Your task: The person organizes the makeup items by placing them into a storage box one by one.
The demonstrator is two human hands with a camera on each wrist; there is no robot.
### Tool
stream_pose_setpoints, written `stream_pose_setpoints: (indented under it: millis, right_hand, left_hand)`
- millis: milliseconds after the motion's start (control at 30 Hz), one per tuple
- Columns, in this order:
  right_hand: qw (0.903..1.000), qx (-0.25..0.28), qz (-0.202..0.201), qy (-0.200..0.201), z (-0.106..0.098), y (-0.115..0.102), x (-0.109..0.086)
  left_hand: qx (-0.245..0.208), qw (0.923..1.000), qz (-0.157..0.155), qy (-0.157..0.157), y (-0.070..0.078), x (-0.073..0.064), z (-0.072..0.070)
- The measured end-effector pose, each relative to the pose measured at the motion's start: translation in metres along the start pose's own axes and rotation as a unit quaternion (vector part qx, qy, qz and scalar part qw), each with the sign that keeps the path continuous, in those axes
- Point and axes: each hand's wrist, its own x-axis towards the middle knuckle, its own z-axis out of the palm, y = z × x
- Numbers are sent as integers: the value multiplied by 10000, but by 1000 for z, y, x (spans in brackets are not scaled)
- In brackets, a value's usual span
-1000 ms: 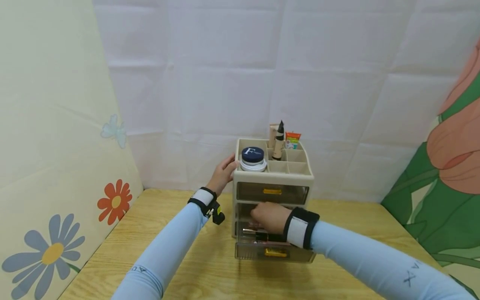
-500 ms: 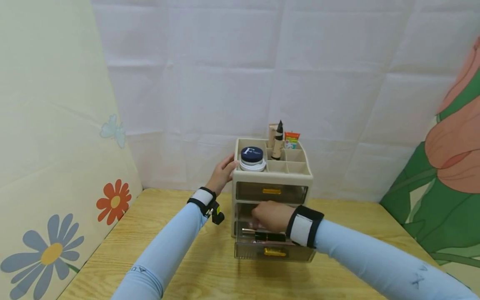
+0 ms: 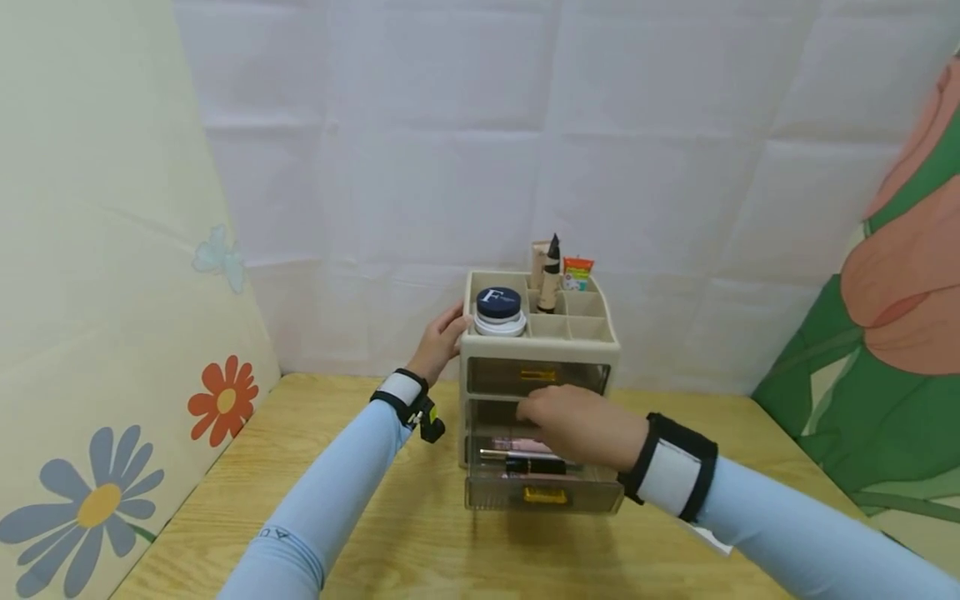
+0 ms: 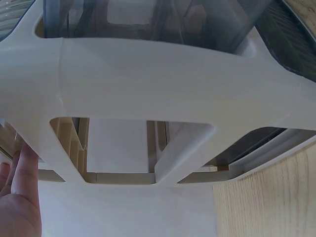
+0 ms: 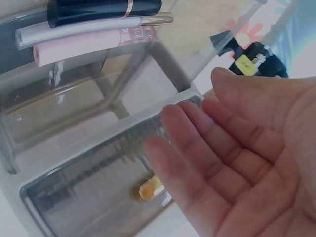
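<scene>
A cream drawer organizer [image 3: 540, 346] stands on the table with its lower smoky clear drawer [image 3: 498, 497] pulled out. In that drawer lie a black tube [image 5: 101, 11], a slim clear stick with a gold end [image 5: 84, 30] and a pink tube [image 5: 81, 47]. My right hand [image 3: 581, 423] is over the drawer's right part, empty, its fingers loosely bent in front of the opening. The closed upper drawer [image 5: 94, 192] has a gold handle. My left hand [image 3: 437, 342] rests against the organizer's left side, fingers straight along it [image 4: 22, 192] in the left wrist view.
On top of the organizer sit a jar with a navy lid [image 3: 498, 302], a beige tube with a black pointed cap [image 3: 550, 279] and a small orange-and-green tube [image 3: 577, 273]. A white item [image 3: 712, 540] shows on the wooden table [image 3: 352, 517] below my right forearm.
My right hand has come up and right, out of the drawer, uncovering the pink tube. The left hand stays on the organizer's side. The head view has shifted slightly.
</scene>
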Motion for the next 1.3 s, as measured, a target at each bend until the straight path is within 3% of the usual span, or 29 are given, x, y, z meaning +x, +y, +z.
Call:
stream_pose_setpoints:
  millis: [167,367,500,567,633,733,967,1300]
  right_hand:
    - [9971,-372,-68,662,1,-7,-21]
    - [9820,-1060,-244,1544,11,-18,-43]
    - [9654,-1416,-386,2155,27,-28,-54]
    - [9526,-1489,-529,2599,37,-32,-59]
    - [9402,-1459,-625,3014,49,-36,-64]
    - [9297,-1317,-637,3380,64,-42,-70]
    - [9222,-1309,-633,3584,91,-46,-75]
    - [8901,-1516,-868,4210,113,-41,-73]
  left_hand:
    - [30,10000,-35,75,0,-1,-3]
    - [42,9999,-59,113,3,-3,-4]
    - [-10,9999,-96,73,3,-3,-3]
    - [-20,9999,-128,46,3,-4,-3]
    - [0,9999,-161,43,3,-4,-2]
    - [37,9998,-184,80,2,-4,-2]
    - [41,9999,-50,103,1,-5,0]
    - [-83,9999,-26,68,0,-6,4]
